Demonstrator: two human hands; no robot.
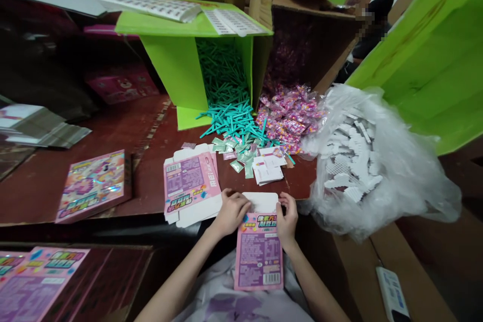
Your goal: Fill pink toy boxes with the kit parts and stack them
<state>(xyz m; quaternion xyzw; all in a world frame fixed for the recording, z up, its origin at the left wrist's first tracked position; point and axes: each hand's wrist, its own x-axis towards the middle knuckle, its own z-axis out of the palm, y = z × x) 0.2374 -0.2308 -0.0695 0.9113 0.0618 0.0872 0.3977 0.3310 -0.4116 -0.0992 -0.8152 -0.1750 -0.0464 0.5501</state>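
Observation:
A pink and purple printed box (pixel 258 256) stands upright at the table's front edge, its white flap open at the top. My left hand (pixel 232 211) grips its upper left side with curled fingers. On the upper right side, my right hand (pixel 287 216) holds the same box between thumb and fingers. Flattened pink boxes (pixel 191 181) lie just left of my left hand. Beyond the box are small white cards (pixel 267 168) and green and pink sachets (pixel 239 157). Whatever is inside the box is hidden.
A green box (pixel 171 65) spills teal sticks (pixel 234 119); beside it a carton (pixel 315 35) spills colourful bead packets (pixel 290 115). A plastic bag (pixel 407 181) of white pieces lies right. A finished-looking pink box (pixel 92 183) and paper stacks (pixel 37 126) are left.

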